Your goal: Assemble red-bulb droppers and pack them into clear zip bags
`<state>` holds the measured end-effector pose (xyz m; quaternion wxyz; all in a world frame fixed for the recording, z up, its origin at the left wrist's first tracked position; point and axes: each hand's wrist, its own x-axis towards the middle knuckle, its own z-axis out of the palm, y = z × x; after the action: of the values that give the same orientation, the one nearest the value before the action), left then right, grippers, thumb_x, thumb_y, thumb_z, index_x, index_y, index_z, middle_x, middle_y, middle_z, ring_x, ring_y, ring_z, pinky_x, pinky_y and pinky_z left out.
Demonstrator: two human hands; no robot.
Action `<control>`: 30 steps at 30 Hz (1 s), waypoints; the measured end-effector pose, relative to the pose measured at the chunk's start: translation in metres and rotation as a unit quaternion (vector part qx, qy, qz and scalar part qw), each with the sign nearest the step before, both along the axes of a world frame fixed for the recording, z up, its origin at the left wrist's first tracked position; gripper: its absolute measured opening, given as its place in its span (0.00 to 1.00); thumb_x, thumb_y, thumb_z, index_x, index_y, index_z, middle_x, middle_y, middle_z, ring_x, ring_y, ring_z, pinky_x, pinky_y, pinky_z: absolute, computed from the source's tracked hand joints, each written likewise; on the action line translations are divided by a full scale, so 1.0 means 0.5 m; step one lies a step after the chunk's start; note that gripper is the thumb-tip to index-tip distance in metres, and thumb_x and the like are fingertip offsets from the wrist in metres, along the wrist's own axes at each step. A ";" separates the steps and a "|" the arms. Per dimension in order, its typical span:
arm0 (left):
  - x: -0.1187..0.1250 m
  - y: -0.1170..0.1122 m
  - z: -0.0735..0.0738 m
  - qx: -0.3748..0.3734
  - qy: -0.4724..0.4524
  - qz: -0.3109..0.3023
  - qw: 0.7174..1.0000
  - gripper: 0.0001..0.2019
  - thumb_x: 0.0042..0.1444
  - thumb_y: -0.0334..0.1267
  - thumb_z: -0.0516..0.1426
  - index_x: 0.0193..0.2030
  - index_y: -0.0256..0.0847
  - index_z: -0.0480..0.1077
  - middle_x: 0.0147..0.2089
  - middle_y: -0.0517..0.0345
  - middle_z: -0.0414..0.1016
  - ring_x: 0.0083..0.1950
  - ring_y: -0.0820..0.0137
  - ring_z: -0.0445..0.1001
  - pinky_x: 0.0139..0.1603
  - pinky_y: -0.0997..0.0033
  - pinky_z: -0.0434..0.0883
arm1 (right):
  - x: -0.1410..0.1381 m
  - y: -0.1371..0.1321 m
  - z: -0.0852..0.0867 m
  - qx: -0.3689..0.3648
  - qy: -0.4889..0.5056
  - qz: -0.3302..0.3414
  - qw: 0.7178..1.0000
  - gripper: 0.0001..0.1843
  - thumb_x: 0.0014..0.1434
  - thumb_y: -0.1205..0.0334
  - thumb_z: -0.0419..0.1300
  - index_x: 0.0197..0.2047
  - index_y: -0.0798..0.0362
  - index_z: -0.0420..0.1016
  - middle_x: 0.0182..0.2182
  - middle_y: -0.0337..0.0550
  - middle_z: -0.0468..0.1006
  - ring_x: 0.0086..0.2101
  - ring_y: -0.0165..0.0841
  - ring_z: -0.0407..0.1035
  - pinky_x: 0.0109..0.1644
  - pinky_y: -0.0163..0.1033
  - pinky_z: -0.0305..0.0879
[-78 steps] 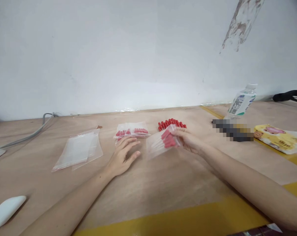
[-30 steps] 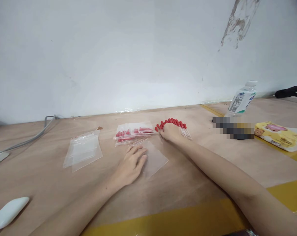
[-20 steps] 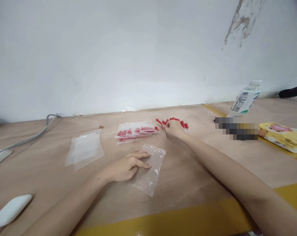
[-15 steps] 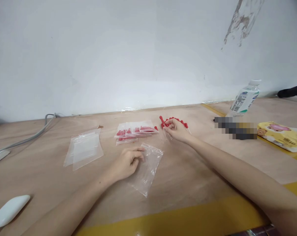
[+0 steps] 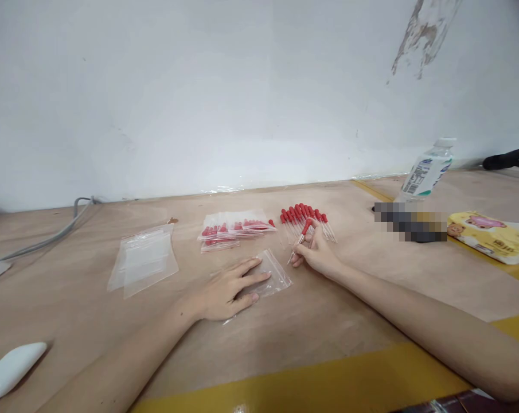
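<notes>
My left hand (image 5: 233, 288) lies flat with fingers spread over a clear zip bag (image 5: 277, 276), covering much of it; the zip edge points right. Between the fingers of my right hand (image 5: 314, 250) is a glass dropper (image 5: 304, 230) with a red rubber bulb, tilted, its thin tip pointing down and left near the bag's zip edge. Just behind this hand, several red-bulbed droppers (image 5: 301, 211) lie side by side in a row. To their left, filled zip bags (image 5: 237, 225) with red bulbs showing inside overlap one another.
Flat clear bags (image 5: 149, 261) lie stacked on the left. A grey cable (image 5: 63, 234) and a white rounded object (image 5: 15, 370) are at the left side. To the right stand a plastic bottle (image 5: 426, 172), a blurred dark item (image 5: 409, 222) and a yellow packet (image 5: 491, 235).
My right hand has drawn a dropper from the row towards the zip bag and turned it tip down-left. My left hand has spread flat on the bag, which has turned so its zip faces right.
</notes>
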<state>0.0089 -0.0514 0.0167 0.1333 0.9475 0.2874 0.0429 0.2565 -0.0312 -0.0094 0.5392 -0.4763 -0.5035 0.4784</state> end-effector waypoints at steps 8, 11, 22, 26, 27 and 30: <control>0.000 -0.001 -0.017 0.018 -0.024 -0.009 1.000 0.23 0.62 0.43 0.46 0.64 0.51 0.51 0.68 0.54 0.45 0.67 0.57 0.46 0.62 0.50 0.54 | -0.030 -0.008 0.003 -0.049 0.070 0.008 0.996 0.24 0.54 0.66 0.53 0.49 0.47 0.43 0.22 0.29 0.68 0.19 0.31 0.71 0.23 0.37 0.72; 0.004 -0.003 -0.014 0.037 -0.050 0.000 0.998 0.24 0.61 0.42 0.49 0.64 0.48 0.52 0.67 0.50 0.47 0.66 0.56 0.48 0.61 0.50 0.57 | -0.031 -0.014 0.006 -0.063 0.104 0.024 0.992 0.18 0.52 0.67 0.54 0.41 0.48 0.47 0.21 0.30 0.70 0.20 0.31 0.72 0.25 0.38 0.71; -0.003 -0.013 -0.011 0.021 -0.095 0.066 0.993 0.24 0.58 0.49 0.51 0.60 0.45 0.58 0.60 0.52 0.64 0.59 0.59 0.62 0.58 0.53 0.62 | 0.039 -0.019 0.015 0.003 -0.141 0.201 0.969 0.15 0.35 0.60 0.70 0.22 0.56 0.70 0.24 0.38 0.74 0.26 0.27 0.68 0.30 0.32 0.64; 0.004 -0.010 -0.025 0.006 -0.114 0.061 0.992 0.23 0.59 0.48 0.50 0.59 0.45 0.61 0.61 0.52 0.62 0.62 0.60 0.60 0.60 0.54 0.60 | 0.022 -0.019 0.014 0.103 -0.224 0.179 0.952 0.13 0.38 0.55 0.69 0.22 0.55 0.75 0.22 0.37 0.73 0.25 0.26 0.64 0.28 0.32 0.61; 0.006 -0.009 -0.027 0.005 -0.115 0.061 0.991 0.22 0.59 0.48 0.51 0.59 0.45 0.61 0.61 0.52 0.62 0.62 0.60 0.59 0.60 0.54 0.60 | 0.020 -0.019 0.014 0.109 -0.233 0.181 0.949 0.13 0.38 0.54 0.69 0.23 0.55 0.75 0.21 0.36 0.72 0.24 0.26 0.63 0.28 0.32 0.60; 0.010 -0.011 -0.029 0.006 -0.127 0.067 0.990 0.22 0.59 0.48 0.51 0.59 0.46 0.61 0.61 0.53 0.63 0.62 0.61 0.60 0.60 0.54 0.61 | 0.024 -0.022 0.016 0.054 -0.216 0.222 0.949 0.15 0.41 0.54 0.67 0.30 0.55 0.76 0.19 0.34 0.70 0.22 0.25 0.63 0.26 0.31 0.59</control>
<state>0.0138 -0.0568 0.0023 0.1599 0.9138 0.3305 0.1736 0.2685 -0.0420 -0.0016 0.3224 -0.4153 -0.7259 0.4435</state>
